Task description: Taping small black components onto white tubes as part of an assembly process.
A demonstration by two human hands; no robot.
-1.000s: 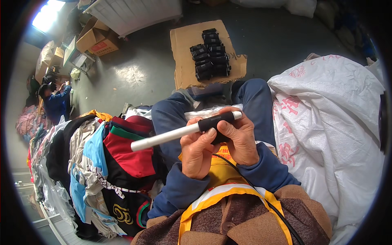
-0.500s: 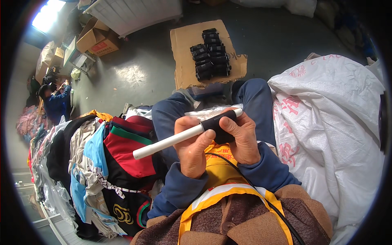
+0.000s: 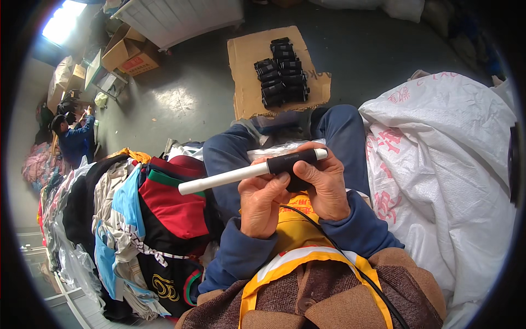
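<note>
Centre view, I see left hand (image 3: 259,207) and right hand (image 3: 327,189) gripping black wrap (image 3: 290,163) on white tube (image 3: 224,179); black bundles (image 3: 283,78) on cardboard sheet (image 3: 245,60) look done, held one not; remainder unclear.

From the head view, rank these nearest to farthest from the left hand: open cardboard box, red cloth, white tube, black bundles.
From the left hand:
1. White tube: at the hand, extending left.
2. Red cloth: just left.
3. Black bundles: ahead, on the floor cardboard.
4. Open cardboard box: far ahead, left.
</note>
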